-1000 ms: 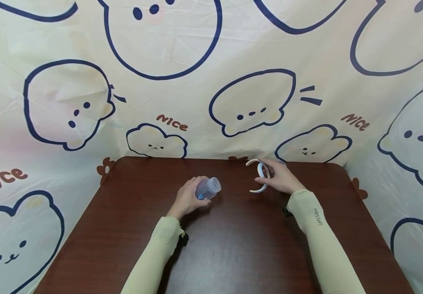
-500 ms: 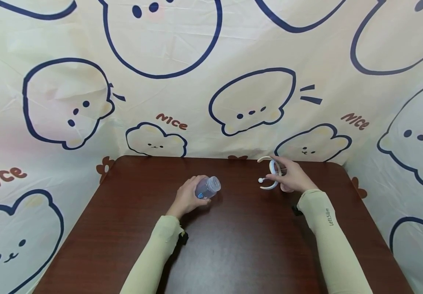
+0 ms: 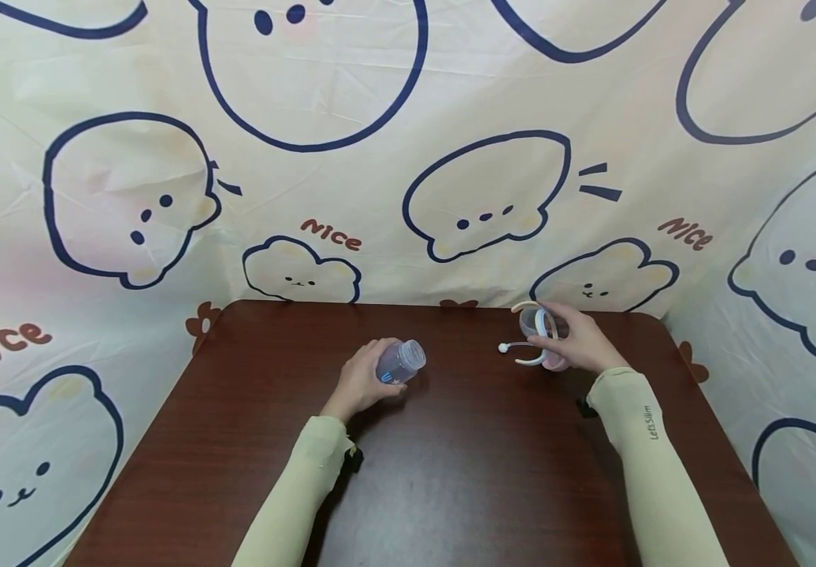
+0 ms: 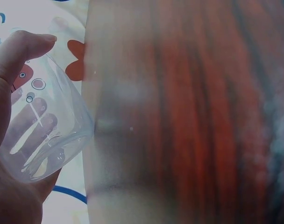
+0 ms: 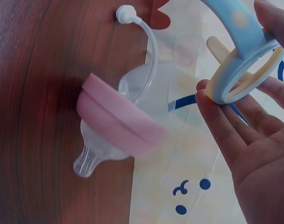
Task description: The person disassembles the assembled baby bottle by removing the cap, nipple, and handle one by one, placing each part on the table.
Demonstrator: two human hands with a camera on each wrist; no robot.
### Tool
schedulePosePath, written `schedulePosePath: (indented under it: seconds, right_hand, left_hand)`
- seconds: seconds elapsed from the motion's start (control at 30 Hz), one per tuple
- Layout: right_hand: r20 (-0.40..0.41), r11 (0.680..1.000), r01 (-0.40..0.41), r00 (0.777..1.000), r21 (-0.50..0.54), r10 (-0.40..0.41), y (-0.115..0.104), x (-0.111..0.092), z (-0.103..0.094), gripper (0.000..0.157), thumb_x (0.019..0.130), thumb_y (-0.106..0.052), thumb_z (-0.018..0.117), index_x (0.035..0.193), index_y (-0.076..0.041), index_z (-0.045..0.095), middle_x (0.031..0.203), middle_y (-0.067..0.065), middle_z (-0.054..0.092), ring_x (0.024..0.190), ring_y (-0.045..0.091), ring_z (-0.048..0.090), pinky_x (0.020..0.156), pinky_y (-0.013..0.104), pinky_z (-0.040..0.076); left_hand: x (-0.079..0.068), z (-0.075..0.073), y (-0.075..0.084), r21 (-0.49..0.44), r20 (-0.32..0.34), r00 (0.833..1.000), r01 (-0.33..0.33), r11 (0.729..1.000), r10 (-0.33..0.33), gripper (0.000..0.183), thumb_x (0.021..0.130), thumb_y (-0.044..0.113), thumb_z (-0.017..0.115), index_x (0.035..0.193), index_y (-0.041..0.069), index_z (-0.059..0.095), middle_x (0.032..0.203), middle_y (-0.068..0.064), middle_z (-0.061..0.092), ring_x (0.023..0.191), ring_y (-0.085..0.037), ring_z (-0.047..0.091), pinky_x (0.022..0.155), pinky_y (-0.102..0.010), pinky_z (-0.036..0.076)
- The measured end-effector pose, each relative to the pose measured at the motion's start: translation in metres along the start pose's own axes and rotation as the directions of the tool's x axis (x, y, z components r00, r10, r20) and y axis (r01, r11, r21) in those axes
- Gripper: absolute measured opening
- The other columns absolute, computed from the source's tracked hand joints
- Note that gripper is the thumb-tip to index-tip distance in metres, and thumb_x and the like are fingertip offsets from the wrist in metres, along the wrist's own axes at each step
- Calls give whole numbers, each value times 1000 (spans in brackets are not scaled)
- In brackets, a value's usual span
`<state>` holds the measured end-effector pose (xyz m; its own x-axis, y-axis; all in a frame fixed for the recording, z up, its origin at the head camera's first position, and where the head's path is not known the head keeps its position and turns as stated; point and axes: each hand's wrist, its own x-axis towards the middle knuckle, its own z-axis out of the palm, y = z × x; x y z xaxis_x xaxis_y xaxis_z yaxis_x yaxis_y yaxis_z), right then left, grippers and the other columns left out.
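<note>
My left hand [image 3: 358,382] grips a clear baby bottle [image 3: 402,364], tilted so its open threaded neck points right. In the left wrist view, the thumb and fingers wrap round its printed wall, with the rounded base showing. Over the right part of the table, my right hand [image 3: 584,340] pinches a pale blue and cream bottle handle ring [image 5: 240,35] by its edge. Beside that hand lies a pink collar [image 5: 118,116] with a clear nipple [image 5: 102,142]. A thin straw [image 5: 154,56] with a white weighted end [image 5: 126,14] extends from it. A clear dome cap [image 5: 158,86] stands behind the collar.
The dark brown wooden table [image 3: 450,472] runs back to a cartoon-printed cloth [image 3: 365,197], which also hangs along both sides. The collar, cap and straw sit near the table's back right.
My right hand has moved right with the handle ring, and the straw, collar and clear cap have come into sight beside it. My left hand and the bottle have stayed in place.
</note>
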<state>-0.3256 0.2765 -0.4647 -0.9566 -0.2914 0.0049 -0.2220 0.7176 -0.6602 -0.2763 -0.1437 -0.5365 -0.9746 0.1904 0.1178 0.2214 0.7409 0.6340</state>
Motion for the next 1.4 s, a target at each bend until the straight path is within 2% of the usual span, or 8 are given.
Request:
schedulePosePath:
  seconds: [0.27, 0.4, 0.57, 0.83, 1.07, 1.23, 1.4]
  right_hand:
    - [-36, 1000, 14, 999, -10, -14, 9, -5, -7, 80, 93, -36, 78, 160, -15, 39, 153, 21, 50, 136, 43, 51, 112, 67, 37]
    - [-47, 1000, 10, 999, -24, -11, 15, -7, -10, 83, 93, -44, 77, 160, -14, 38, 154, 22, 49, 136, 45, 51, 111, 68, 37]
    - [-46, 999, -33, 998, -28, 32, 21, -10, -16, 90, 91, -52, 75, 162, -16, 34, 158, 24, 44, 138, 47, 48, 111, 69, 36]
    - [-53, 997, -57, 997, -43, 55, 32, -14, -20, 89, 92, -47, 76, 163, -16, 32, 159, 26, 41, 137, 49, 49, 111, 70, 36]
    - [-58, 994, -90, 995, -62, 86, 41, -18, -23, 92, 91, -51, 76, 164, -17, 31, 163, 26, 35, 140, 51, 44, 111, 71, 35]
    - [-80, 993, -79, 994, -86, 72, 49, -23, -27, 92, 91, -55, 74, 163, -16, 32, 162, 28, 36, 141, 52, 43, 110, 71, 37]
    - [-89, 993, -81, 993, -91, 73, 57, -29, -31, 91, 92, -51, 75, 162, -11, 33, 160, 30, 37, 139, 55, 43, 108, 73, 37]
  left_hand:
    - [0, 0, -1, 7, 1, 1000, -10, 1000, 10, 83, 72, 30, 95, 143, 28, 53, 131, -4, 62, 120, -29, 58, 101, -59, 48]
    - [0, 0, -1, 14, 5, 1000, -6, 1000, 6, 83, 72, 31, 95, 144, 28, 53, 131, -3, 62, 121, -28, 58, 101, -59, 48]
    - [1, -1, -1, 3, 8, 1000, 8, 1000, -8, 82, 73, 32, 95, 143, 30, 53, 131, -2, 62, 121, -28, 58, 101, -59, 49]
    - [0, -2, -2, 10, 0, 1000, 7, 1000, -7, 83, 72, 31, 95, 143, 29, 53, 131, -2, 62, 121, -28, 58, 101, -58, 49]
    - [0, -3, -3, 11, -2, 1000, -3, 1000, 3, 83, 73, 32, 95, 144, 29, 53, 132, -3, 62, 120, -28, 59, 101, -60, 49]
    - [0, -2, -3, 2, -7, 1000, -5, 1000, 5, 82, 73, 31, 95, 143, 29, 53, 130, -2, 62, 119, -27, 59, 99, -60, 49]
    - [0, 0, -3, -6, 3, 1000, -6, 1000, 6, 82, 73, 31, 94, 144, 30, 53, 130, -1, 62, 119, -27, 59, 100, -59, 49]
